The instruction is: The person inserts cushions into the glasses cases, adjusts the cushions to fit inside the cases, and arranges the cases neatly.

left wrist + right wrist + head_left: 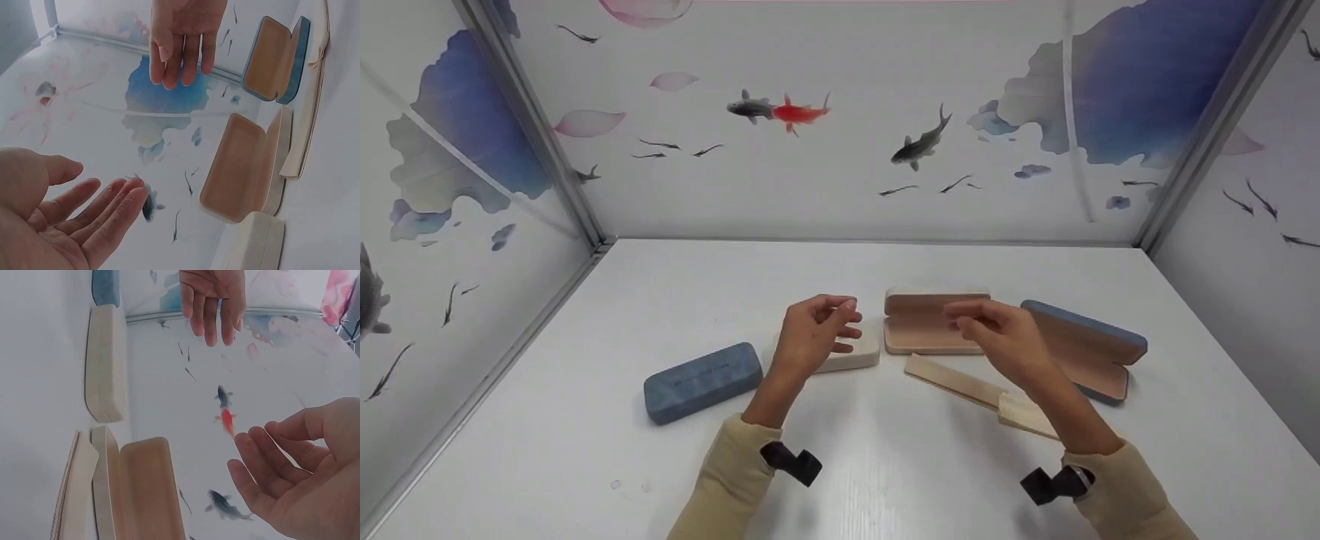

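My left hand hovers over a closed cream glasses case, hiding much of it; its fingers are loosely bent and hold nothing. Above the front of an open cream glasses case with a tan lining hangs my right hand, also holding nothing. In the left wrist view, the left hand has its fingers extended and apart from any case. The right wrist view shows the right hand's fingers relaxed in the air. A folded beige cloth lies in front of the open cream case.
A closed blue glasses case lies at the left. An open blue glasses case stands at the right, partly behind the right forearm. Another beige cloth piece lies below that forearm. Printed panels wall the white table at back and sides.
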Available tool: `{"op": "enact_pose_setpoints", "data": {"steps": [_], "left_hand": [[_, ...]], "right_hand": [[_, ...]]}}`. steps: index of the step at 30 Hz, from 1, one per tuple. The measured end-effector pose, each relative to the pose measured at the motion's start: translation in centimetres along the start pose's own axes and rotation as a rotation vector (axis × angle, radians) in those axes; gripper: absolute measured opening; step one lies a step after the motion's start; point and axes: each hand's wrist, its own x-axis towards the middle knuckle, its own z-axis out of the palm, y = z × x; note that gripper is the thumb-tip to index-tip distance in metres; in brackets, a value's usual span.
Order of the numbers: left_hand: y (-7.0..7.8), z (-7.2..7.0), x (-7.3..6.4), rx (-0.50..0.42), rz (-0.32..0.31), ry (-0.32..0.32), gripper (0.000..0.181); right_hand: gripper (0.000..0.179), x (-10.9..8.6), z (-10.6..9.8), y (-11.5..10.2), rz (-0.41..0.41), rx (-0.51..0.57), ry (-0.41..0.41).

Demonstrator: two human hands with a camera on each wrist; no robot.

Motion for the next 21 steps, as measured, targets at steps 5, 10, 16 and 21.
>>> {"op": "enact_pose_setpoints", "data": {"steps": [5, 10, 16, 21], "left_hand": [[0.0, 1.7, 0.1, 0.011, 0.002, -0.028, 0.03], [0.1, 3.3, 0.1, -0.008, 0.0, -0.064, 0.03], [-0.4, 5.3, 0.1, -0.03, 0.04, -0.107, 0.031], [-1.0, 7.4, -0.1, -0.009, 0.06, -0.146, 0.028]], "right_hand": [[0.028, -0.9, -1.8, 0.7, 0.009, -0.043, 0.008], [0.03, -1.9, -3.7, 1.6, 0.055, -0.046, -0.005], [0.032, -3.3, -5.9, 3.2, 0.069, -0.073, 0.001], [0.032, -4.6, -7.7, 4.8, 0.049, -0.094, 0.01]]}}
